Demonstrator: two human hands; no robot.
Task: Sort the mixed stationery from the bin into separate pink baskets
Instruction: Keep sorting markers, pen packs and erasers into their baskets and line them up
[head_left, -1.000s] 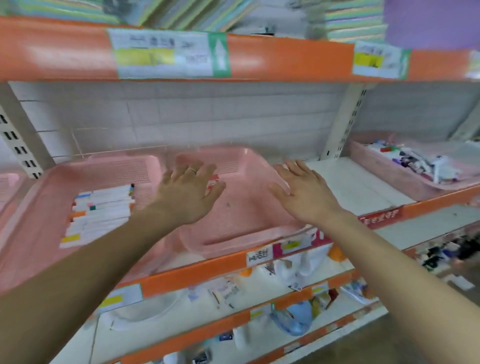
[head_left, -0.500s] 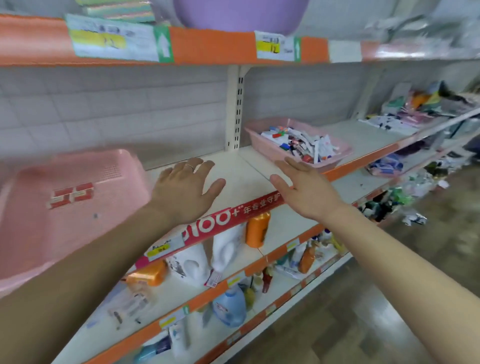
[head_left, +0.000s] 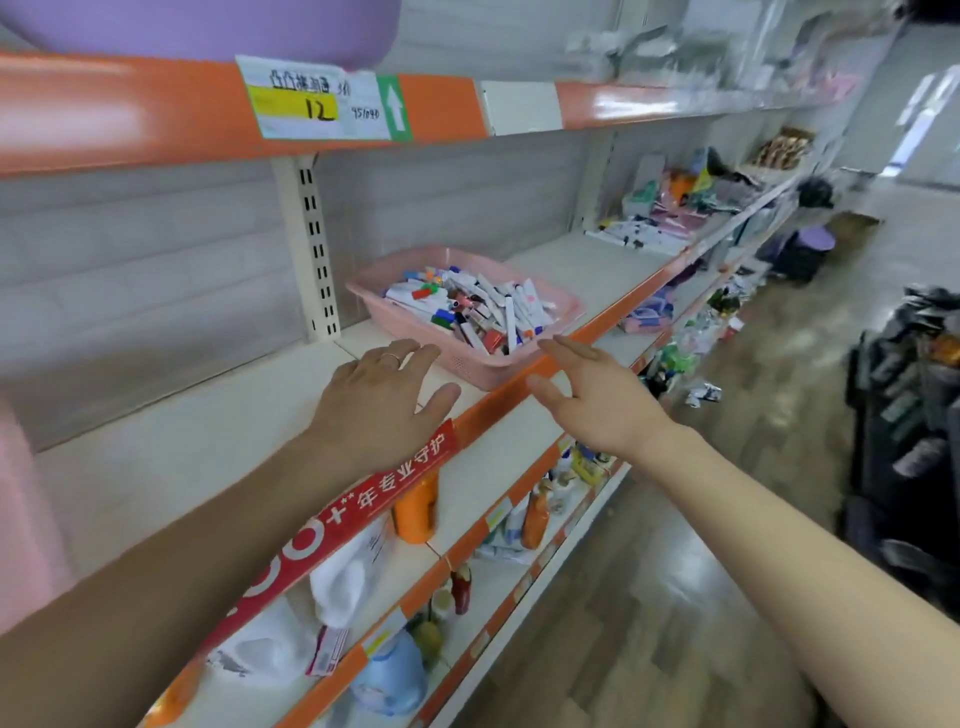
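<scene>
While both arms reach forward in the head view, the left hand (head_left: 382, 400) and the right hand (head_left: 592, 400) stay apart, fingers straight and spread, holding nothing. A ring (head_left: 390, 357) shows on one left finger. The left hand hovers over the white shelf (head_left: 208, 441), its fingertips just beside the near wall of the pink basket (head_left: 470, 366); whether they touch it cannot be told. The right hand's fingertips lie near the basket's front corner, over the orange shelf edge. Mixed stationery (head_left: 467, 306), mostly pens and markers, is piled in that basket. A blurred pink shape (head_left: 21, 519) fills the left edge. A red banner (head_left: 363, 499) hangs under the left wrist, with an orange bottle (head_left: 415, 512) below it.
</scene>
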